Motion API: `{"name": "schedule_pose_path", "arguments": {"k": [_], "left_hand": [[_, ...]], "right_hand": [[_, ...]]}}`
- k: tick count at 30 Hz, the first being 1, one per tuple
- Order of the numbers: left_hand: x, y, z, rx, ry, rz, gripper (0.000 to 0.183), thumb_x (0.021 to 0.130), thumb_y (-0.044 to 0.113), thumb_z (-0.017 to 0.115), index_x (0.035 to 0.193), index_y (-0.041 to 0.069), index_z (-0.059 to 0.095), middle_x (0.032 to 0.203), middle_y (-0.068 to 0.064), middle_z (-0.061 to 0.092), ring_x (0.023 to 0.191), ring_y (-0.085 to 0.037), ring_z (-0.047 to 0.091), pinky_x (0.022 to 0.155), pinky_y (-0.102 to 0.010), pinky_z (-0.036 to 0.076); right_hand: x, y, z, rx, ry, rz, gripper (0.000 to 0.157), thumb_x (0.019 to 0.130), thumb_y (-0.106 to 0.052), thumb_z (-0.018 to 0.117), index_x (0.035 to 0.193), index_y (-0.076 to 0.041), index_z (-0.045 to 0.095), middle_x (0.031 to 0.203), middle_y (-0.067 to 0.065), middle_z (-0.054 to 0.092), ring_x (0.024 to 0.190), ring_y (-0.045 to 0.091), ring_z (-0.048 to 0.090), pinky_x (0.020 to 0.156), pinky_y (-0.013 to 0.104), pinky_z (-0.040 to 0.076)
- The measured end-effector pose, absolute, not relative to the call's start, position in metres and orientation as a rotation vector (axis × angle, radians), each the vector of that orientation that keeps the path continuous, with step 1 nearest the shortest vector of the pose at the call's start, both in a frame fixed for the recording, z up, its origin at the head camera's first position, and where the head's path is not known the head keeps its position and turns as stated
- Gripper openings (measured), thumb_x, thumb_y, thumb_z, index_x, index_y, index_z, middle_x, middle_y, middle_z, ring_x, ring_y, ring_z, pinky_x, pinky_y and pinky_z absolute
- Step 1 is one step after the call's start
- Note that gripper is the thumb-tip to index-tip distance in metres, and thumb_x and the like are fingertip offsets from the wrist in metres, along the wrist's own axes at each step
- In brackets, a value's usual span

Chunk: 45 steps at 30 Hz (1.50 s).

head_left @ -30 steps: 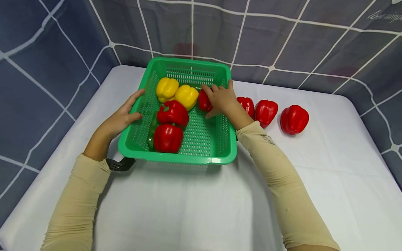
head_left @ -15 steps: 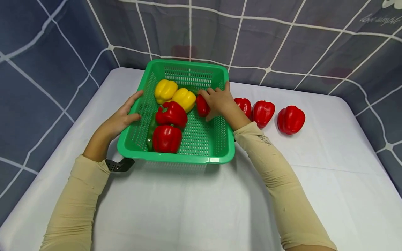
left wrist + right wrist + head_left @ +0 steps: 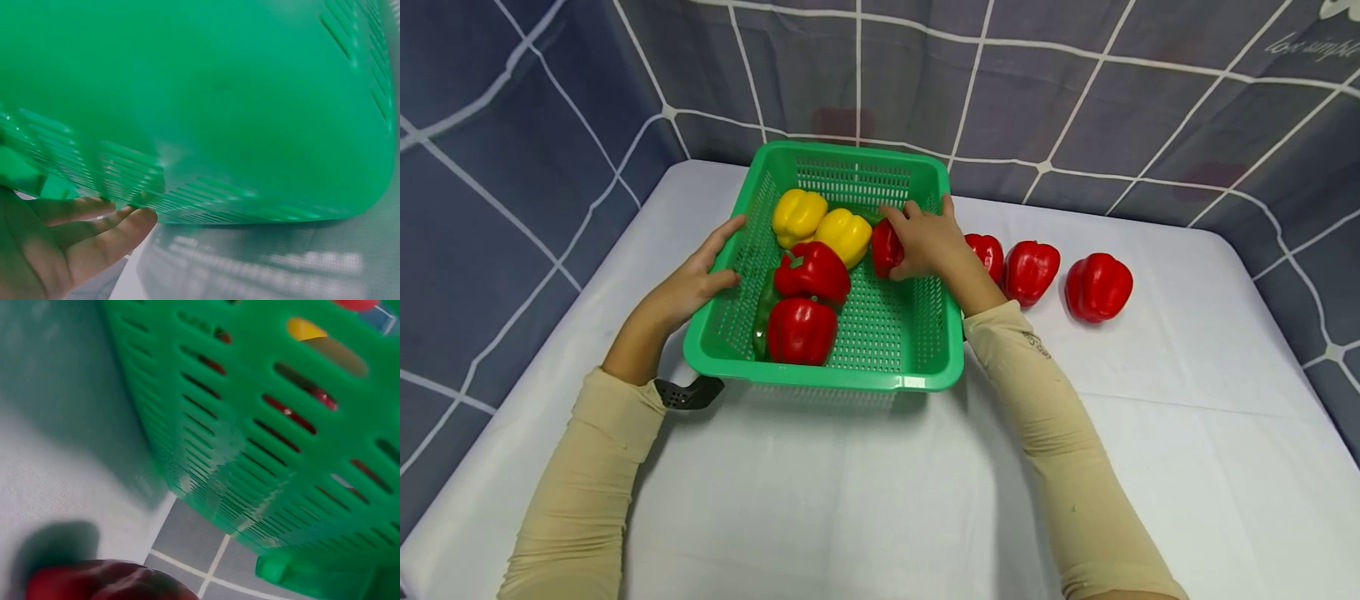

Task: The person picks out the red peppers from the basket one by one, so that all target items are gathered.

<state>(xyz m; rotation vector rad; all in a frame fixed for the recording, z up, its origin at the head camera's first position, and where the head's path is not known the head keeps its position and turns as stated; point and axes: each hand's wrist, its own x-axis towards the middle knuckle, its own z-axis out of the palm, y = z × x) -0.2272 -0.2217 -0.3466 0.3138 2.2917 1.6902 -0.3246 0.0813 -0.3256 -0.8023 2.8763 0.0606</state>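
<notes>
A green slotted plastic basket point(image 3: 823, 377) stands on the white-covered table. My left hand point(image 3: 681, 287) holds its left side, thumb over the rim; in the left wrist view other fingers point(image 3: 115, 244) lie against the outside wall. Reaching over the right rim, my right hand point(image 3: 928, 242) grips a red bell pepper point(image 3: 886, 250) inside the basket, partly hidden by the hand. Two yellow bell peppers point(image 3: 844, 237) sit beside it. Nearer the front are two more red bell peppers point(image 3: 801, 332), with a green pepper point(image 3: 765, 315) partly behind them.
Right of the basket, a row of red bell peppers point(image 3: 1032, 272) lies on the table point(image 3: 850, 500), one partly hidden by my right arm. A grey curtain point(image 3: 910, 75) with white lines hangs behind and along both sides.
The red bell pepper in my right hand has stayed almost in place in the basket, the fingers shifting slightly on it. The left hand and the basket have stayed put.
</notes>
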Motion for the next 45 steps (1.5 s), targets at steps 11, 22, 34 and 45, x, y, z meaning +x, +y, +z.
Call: {"name": "schedule_pose_path", "arguments": {"k": [11, 22, 34, 45], "left_hand": [[-0.228, -0.221, -0.346, 0.304, 2.301, 1.677, 0.077, 0.084, 0.001, 0.037, 0.148, 0.025, 0.0, 0.15, -0.015, 0.005, 0.089, -0.009, 0.052, 0.067, -0.021, 0.052], [-0.229, -0.221, -0.347, 0.298, 2.314, 1.671, 0.078, 0.085, 0.001, 0.038, 0.148, 0.026, 0.0, 0.151, -0.013, 0.003, 0.09, -0.01, 0.052, 0.067, -0.021, 0.052], [-0.227, -0.22, -0.351, 0.306, 2.316, 1.666, 0.077, 0.084, 0.003, 0.038, 0.148, 0.027, 0.002, 0.152, -0.008, -0.002, 0.113, -0.027, 0.036, 0.073, -0.016, 0.048], [-0.228, -0.221, -0.349, 0.357, 2.324, 1.682, 0.075, 0.085, 0.001, 0.038, 0.148, 0.022, 0.003, 0.149, -0.017, 0.005, 0.091, -0.009, 0.053, 0.067, -0.021, 0.053]], "right_hand": [[-0.322, 0.09, -0.326, -0.82, 2.968, -0.451, 0.094, 0.069, -0.037, 0.07, 0.145, -0.009, 0.022, 0.134, 0.017, 0.039, 0.123, 0.03, 0.035, 0.103, 0.049, 0.023], [-0.322, 0.091, -0.326, -0.784, 2.983, -0.471, 0.092, 0.07, -0.042, 0.071, 0.141, -0.002, 0.029, 0.132, 0.018, 0.044, 0.123, 0.029, 0.036, 0.099, 0.045, 0.027], [-0.318, 0.096, -0.331, -0.809, 2.946, -0.689, 0.083, 0.069, -0.042, 0.072, 0.137, -0.008, 0.038, 0.128, 0.014, 0.044, 0.118, 0.029, 0.041, 0.097, 0.045, 0.027], [-0.32, 0.096, -0.331, -0.88, 2.93, -0.818, 0.083, 0.069, -0.043, 0.072, 0.139, -0.013, 0.038, 0.129, 0.01, 0.044, 0.12, 0.026, 0.04, 0.099, 0.043, 0.029]]}}
